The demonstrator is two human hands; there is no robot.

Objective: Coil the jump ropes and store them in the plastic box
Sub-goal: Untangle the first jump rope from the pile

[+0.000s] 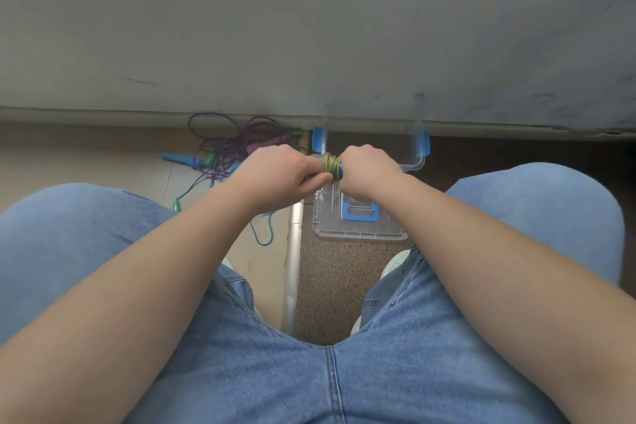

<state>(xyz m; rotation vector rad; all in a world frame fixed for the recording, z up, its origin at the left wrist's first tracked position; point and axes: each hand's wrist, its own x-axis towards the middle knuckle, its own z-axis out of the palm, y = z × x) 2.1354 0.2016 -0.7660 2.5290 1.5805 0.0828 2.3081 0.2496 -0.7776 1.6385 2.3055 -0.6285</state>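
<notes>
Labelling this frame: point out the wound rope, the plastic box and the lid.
wound rope (pixel 331 163): head view, on its yellow-green coils.
plastic box (pixel 418 162): head view, on its clear near-right corner.
lid (pixel 361 229): head view, on the clear panel near its front edge.

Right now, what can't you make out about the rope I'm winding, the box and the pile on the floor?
Head view only.
The wound rope: its handle ends are hidden inside the left hand and right hand.
The plastic box: the hands cover much of its inside, so contents unknown.
The rope pile: tangled and partly behind the left hand; the count is unclear.
</notes>
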